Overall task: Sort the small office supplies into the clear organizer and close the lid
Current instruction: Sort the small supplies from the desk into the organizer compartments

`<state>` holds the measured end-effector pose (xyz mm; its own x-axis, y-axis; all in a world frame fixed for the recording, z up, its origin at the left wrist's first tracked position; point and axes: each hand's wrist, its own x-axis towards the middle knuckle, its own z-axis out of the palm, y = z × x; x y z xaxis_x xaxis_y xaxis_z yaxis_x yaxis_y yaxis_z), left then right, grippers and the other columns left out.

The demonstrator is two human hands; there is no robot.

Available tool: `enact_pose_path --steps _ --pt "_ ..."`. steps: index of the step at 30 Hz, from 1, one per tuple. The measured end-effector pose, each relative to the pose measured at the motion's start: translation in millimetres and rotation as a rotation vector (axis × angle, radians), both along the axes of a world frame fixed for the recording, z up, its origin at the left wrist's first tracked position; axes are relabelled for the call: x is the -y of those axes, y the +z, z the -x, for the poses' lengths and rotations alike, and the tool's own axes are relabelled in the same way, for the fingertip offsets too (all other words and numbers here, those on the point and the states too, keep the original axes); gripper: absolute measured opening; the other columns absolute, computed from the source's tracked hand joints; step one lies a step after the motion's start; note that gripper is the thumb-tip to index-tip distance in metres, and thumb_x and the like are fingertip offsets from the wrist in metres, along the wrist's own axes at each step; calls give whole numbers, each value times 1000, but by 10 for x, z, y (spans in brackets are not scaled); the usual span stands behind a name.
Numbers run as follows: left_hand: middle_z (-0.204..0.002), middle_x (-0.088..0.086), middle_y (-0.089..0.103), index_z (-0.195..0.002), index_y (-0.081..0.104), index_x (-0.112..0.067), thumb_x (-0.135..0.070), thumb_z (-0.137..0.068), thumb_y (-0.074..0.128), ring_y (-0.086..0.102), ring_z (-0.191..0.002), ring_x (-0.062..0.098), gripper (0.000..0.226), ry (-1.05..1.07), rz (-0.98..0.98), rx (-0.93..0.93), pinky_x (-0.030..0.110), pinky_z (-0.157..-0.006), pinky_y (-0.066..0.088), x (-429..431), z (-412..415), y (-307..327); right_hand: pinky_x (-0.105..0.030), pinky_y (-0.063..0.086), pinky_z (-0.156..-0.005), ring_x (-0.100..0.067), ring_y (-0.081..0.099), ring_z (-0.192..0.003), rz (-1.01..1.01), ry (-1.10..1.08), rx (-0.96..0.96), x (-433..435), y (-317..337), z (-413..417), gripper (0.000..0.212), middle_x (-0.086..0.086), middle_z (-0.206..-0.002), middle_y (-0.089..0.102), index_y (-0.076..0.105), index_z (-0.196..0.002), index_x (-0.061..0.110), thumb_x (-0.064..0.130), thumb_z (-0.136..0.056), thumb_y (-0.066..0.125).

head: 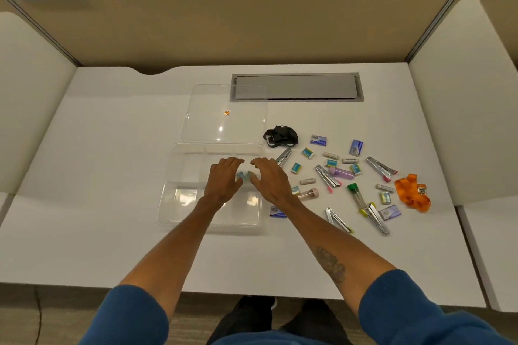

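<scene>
Both hands hover spread above the work: my left hand (224,180) and right hand (270,180) have their fingers nearly straight and parted, curled round nothing. The thumbs sit right beside two small teal-and-white boxes (244,175) lying between them; whether they press the boxes I cannot tell. Those boxes lie in a compartment near the middle of the clear plastic divided organizer (168,199), which sits open on the white desk (112,148). Its other compartments look bare, so I judge the sorting barely begun. The clear flat lid (207,109) lies off, just beyond the organizer, with a small orange-gold bit (226,112) on it. Right of the organizer the rest lies scattered: loose teal boxes (296,167), blue packets (318,140), silver stapler-like tools (328,180), a black strap (280,136) and an orange lanyard (412,193).
</scene>
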<state>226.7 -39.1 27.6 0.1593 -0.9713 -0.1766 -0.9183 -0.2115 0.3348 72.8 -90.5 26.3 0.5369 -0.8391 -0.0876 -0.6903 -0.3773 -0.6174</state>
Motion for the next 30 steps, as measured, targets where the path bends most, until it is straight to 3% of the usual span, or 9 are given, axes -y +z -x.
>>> enact_pose_path --steps 6,12,16,19,22,30 --pt "-136 3 58 -134 55 -16 -11 -95 52 52 -125 24 39 -35 106 -35 36 -105 35 127 42 3 -34 47 -95 -23 57 -111 -10 -257 28 114 -7 322 27 -10 -118 63 60 -122 9 19 -99 49" --pt "-127 5 61 -129 59 -14 -19 -100 49 57 -114 23 31 -188 135 -88 35 -97 46 402 477 40 -39 45 -102 -24 53 -120 -108 -389 -87 340 -96 846 30 -11 -131 56 57 -128 9 12 -99 48" --pt "-128 5 60 -125 61 -14 -22 -100 50 58 -116 22 28 -225 -25 -128 36 -97 50 552 874 -16 -39 37 -111 -24 46 -131 -144 -231 -176 517 -132 1031 37 -11 -142 49 54 -133 11 9 -97 54" --pt "-129 6 59 -124 62 -14 -22 -99 53 58 -117 23 28 -212 -164 -141 37 -99 50 605 1130 -88 -36 35 -114 -23 40 -137 -145 -30 -285 670 -138 1035 55 -9 -151 40 48 -142 19 7 -90 65" --pt "-131 10 59 -125 62 -11 -19 -98 54 57 -119 25 29 -175 -217 -144 34 -101 46 612 1279 -196 -35 32 -117 -22 32 -143 -91 150 -353 800 -192 1005 59 -5 -156 33 46 -144 26 2 -91 61" --pt "-135 10 56 -131 61 -16 -16 -97 57 53 -122 26 33 -193 -307 -146 37 -105 46 577 1350 -315 -35 42 -104 -22 40 -131 25 280 -427 918 -324 1058 51 -4 -140 46 49 -139 24 5 -93 59"
